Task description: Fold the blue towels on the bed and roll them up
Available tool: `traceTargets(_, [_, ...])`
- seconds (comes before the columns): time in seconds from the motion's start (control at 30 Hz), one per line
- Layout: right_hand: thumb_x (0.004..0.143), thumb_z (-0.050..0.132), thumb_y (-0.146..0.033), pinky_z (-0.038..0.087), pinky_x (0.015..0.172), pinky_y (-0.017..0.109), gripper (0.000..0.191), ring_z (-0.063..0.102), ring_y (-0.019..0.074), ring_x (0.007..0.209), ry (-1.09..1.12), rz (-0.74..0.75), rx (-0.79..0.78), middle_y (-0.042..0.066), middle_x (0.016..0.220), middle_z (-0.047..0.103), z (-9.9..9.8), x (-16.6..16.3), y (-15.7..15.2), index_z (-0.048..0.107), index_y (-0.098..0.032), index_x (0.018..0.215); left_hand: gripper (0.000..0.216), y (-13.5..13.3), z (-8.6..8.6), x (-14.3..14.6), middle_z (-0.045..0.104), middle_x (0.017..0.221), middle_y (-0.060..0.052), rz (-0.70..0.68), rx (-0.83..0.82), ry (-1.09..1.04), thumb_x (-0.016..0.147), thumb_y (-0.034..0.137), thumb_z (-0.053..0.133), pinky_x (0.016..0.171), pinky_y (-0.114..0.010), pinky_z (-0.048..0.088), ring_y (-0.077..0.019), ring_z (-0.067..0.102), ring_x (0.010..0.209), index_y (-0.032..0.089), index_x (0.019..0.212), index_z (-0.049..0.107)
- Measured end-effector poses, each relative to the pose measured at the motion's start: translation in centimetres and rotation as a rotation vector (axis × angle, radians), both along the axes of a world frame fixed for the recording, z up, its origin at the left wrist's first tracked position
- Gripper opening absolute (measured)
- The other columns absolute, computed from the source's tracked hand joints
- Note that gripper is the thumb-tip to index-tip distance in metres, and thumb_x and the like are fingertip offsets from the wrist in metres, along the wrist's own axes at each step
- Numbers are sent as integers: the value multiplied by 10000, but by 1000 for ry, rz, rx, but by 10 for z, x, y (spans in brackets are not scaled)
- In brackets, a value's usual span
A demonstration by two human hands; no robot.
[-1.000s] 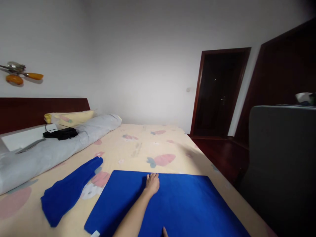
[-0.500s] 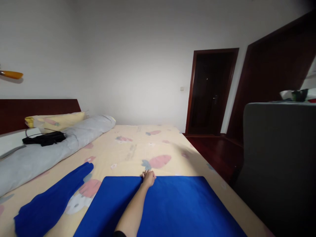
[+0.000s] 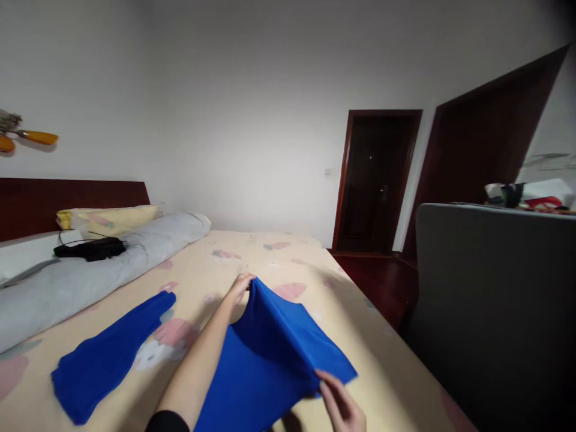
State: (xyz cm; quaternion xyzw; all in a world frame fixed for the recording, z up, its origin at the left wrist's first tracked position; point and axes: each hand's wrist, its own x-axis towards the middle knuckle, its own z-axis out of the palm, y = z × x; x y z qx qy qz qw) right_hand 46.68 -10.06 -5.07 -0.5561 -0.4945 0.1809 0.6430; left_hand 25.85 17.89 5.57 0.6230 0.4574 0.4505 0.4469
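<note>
A blue cloth [image 3: 265, 360] is partly lifted off the bed, with a raised fold slanting between my two hands. My left hand [image 3: 239, 287], at the far end of its outstretched arm, pinches the cloth's upper edge. Lower and to the right, my right hand [image 3: 341, 403] grips the cloth between thumb and fingers near its right side. One corner of the fabric hangs out past the right hand. Another blue cloth piece [image 3: 114, 354], long and narrow, lies on the bed to the left, touched by neither hand.
The bed's patterned sheet [image 3: 252, 249] spreads beneath everything. A grey rolled quilt [image 3: 148, 252] runs along the left, with a black item [image 3: 92, 248] on it and a yellow pillow [image 3: 112, 217] behind. A dark chair back [image 3: 486, 300] stands at the right, beyond the bed's edge.
The cloth was lying flat under my left hand; now it is raised and folded. My right hand has come into view, holding its right side. The camera view has shifted slightly.
</note>
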Motion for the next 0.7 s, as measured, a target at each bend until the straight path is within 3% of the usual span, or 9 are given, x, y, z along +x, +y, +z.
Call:
traceTargets(0.17, [602,785,-557,566,706,312,515,670,224,730,289,90,34,107,795,715,103,29,43,733,-127,881,364,-33,60,-64,565,706,19,-27,57,-240,629,391,737,578,-207,364,-86,499,592,156,867,595])
traceTargets(0.3, [561,827,-525,547,722,289,645,652,177,740,327,228,57,69,776,700,158,47,76,706,-117,1045,533,-66,97,-103,671,871,-53,-101,72,-278,593,392,801,670,-235,429,-131,592,715,143,1042,660])
traceTargets(0.47, [464,857,-540,535,682,262,637,636,152,698,222,338,22,69,756,689,194,58,98,724,-110,915,470,-96,121,-129,707,853,-103,-149,60,-226,570,366,847,765,-275,471,-181,637,793,98,933,718])
traceTargets(0.7, [545,810,-574,557,713,288,559,656,177,746,154,351,39,85,797,691,206,57,109,709,-114,846,451,-118,123,-137,724,863,-102,-117,139,-150,639,473,796,791,-271,494,-176,652,809,106,893,735])
